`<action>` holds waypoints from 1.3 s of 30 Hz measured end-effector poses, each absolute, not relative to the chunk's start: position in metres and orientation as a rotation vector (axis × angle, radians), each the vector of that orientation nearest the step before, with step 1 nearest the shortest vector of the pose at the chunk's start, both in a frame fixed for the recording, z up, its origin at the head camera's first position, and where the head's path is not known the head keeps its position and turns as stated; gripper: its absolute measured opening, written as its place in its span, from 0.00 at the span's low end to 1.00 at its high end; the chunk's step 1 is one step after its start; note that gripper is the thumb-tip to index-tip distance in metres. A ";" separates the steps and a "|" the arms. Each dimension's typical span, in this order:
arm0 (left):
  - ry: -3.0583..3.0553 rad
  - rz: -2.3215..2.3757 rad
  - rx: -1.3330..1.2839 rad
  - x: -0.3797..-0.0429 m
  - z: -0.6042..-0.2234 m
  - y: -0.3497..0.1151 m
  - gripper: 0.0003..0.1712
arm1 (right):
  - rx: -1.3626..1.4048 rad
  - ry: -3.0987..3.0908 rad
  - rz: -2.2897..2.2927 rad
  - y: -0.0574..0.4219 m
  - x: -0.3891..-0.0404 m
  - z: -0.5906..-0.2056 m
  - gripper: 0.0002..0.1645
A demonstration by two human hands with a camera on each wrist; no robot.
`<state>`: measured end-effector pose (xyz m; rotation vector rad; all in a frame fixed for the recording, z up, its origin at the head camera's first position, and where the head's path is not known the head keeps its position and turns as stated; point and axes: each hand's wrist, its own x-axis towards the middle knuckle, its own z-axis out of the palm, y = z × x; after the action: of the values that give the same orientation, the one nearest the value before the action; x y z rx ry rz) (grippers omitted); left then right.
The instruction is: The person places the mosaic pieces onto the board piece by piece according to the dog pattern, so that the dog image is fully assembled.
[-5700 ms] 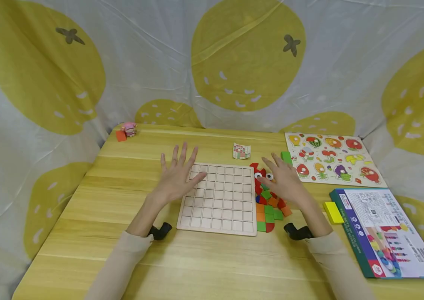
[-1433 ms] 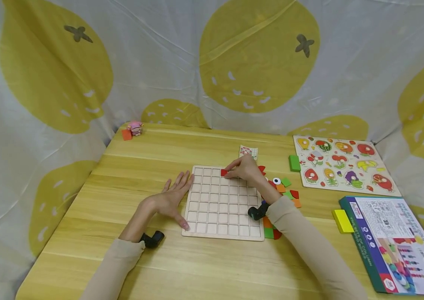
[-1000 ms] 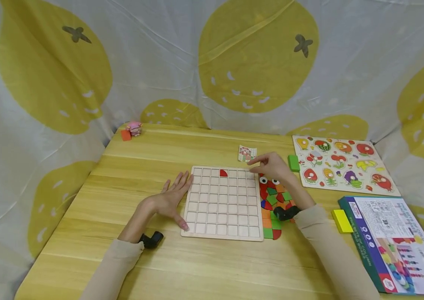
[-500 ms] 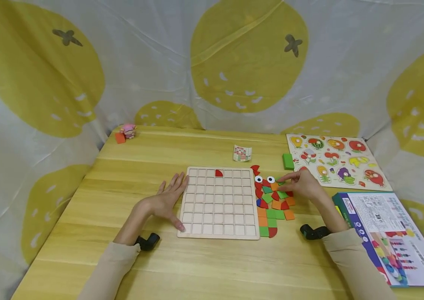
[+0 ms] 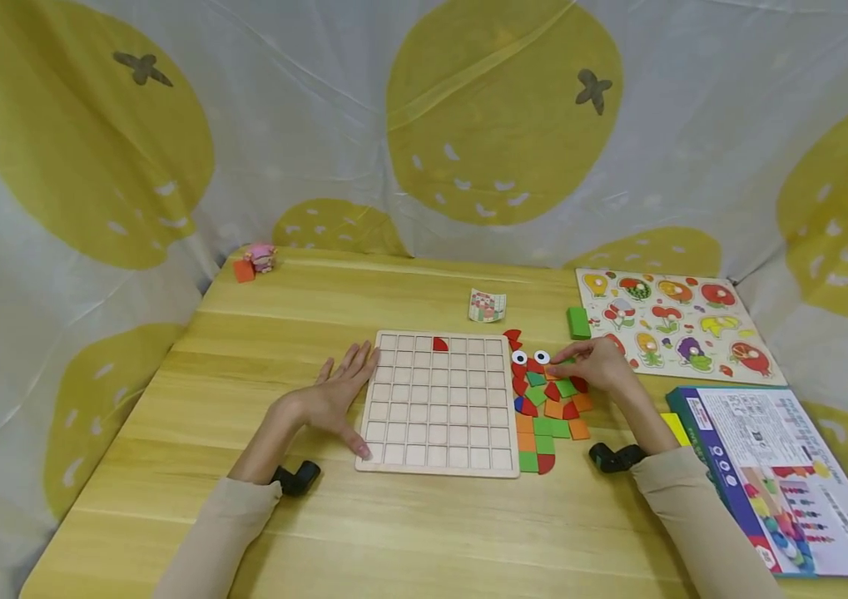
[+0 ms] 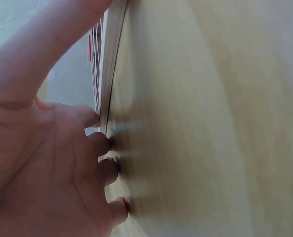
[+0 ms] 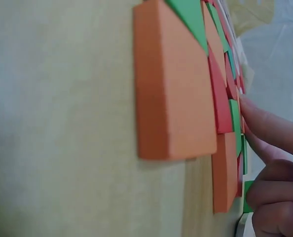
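Observation:
My left hand point(image 5: 329, 405) lies spread along the left side of a wooden grid board point(image 5: 434, 476), its thumb at the lower left corner. In the left wrist view, the fingertips point(image 6: 103, 143) meet the board's edge. One red quarter-round tile point(image 5: 440, 344) sits in a top-row cell. Beyond the board's right side, my right hand point(image 5: 599, 363) reaches into a pile of coloured tiles point(image 5: 541, 427). Its thumb and index finger pinch an orange tile point(image 5: 550, 373) beside two round eye tiles point(image 5: 541, 357); the other fingers are curled. That tile is partly hidden by the fingertips.
A small pattern card point(image 5: 487, 305) lies behind the board. Farther right are a green block point(image 5: 578, 323), a fruit puzzle board point(image 5: 674, 324), a yellow block point(image 5: 674, 428) and a flat toy box point(image 5: 790, 482). A pink figurine point(image 5: 262, 257) and orange block point(image 5: 244, 270) stand back left.
My right hand set the red quarter-round tile into the top row, let go, moved right to the pile and shifted slightly left onto the orange tile. My left hand stays at the board's edge.

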<state>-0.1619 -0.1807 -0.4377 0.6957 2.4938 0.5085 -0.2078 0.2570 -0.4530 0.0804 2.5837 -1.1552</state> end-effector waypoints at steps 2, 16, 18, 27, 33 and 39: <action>2.493 0.505 0.702 -0.162 -0.438 -0.181 0.88 | 0.085 2.591 -1.165 0.259 -0.207 -0.454 0.20; 2.497 0.488 0.697 -0.161 -0.438 -0.181 0.88 | 0.045 2.541 -1.179 0.260 -0.208 -0.452 0.24; 2.493 0.495 0.701 -0.162 -0.439 -0.181 0.88 | 0.077 2.526 -1.191 0.261 -0.209 -0.452 0.24; 2.489 0.482 0.701 -0.163 -0.438 -0.182 0.88 | 0.017 2.506 -1.182 0.261 -0.209 -0.449 0.24; 2.488 0.487 0.700 -0.165 -0.440 -0.181 0.88 | 0.029 2.515 -1.178 0.253 -0.209 -0.437 0.23; 2.497 0.467 0.701 -0.164 -0.440 -0.181 0.89 | -0.007 2.416 -1.355 0.195 -0.218 -0.427 0.20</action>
<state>-0.1636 -0.1814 -0.4397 0.7010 2.4973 0.4669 -0.2179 0.1946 -0.4271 -0.0069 2.4162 -1.3548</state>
